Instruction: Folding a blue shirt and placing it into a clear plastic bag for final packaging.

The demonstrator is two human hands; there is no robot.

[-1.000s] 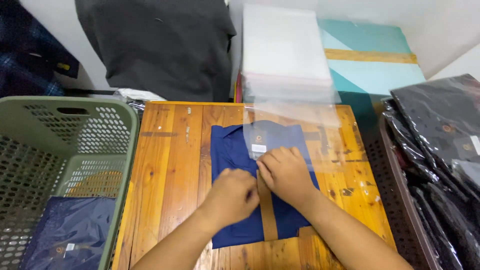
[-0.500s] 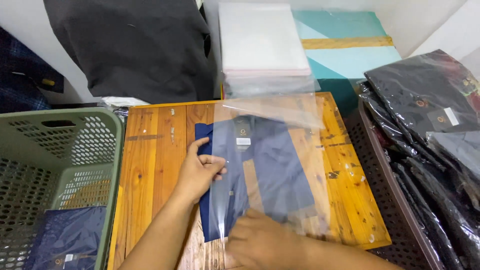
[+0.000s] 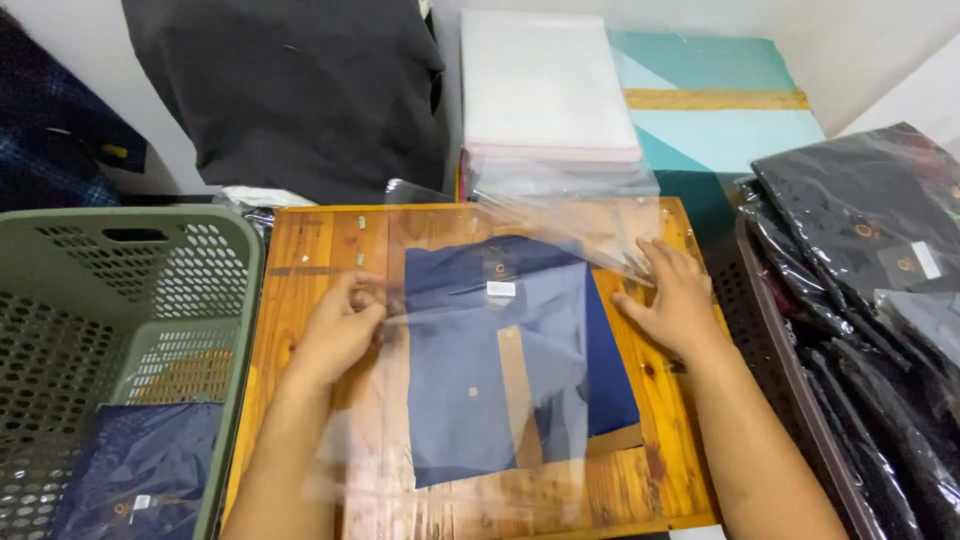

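Head view: I see the folded navy shirt (image 3: 500, 370) lying flat mid-table (image 3: 310, 250), a clear bag (image 3: 470, 400) draped over it. My left hand (image 3: 335, 335) at 9 o'clock pinches the bag's edge with curled fingers; my right hand (image 3: 675, 300) at 3 o'clock lies flat, fingers spread, on the film. I judge the shirt soft and light, the bag slippery and limp, so it is best held by its open edge. The green basket (image 3: 240, 300) crowds 9 o'clock, wrapped black shirts (image 3: 870, 250) crowd 3 o'clock, a bag stack (image 3: 545, 90) lies at 12. Open room lies toward 6.
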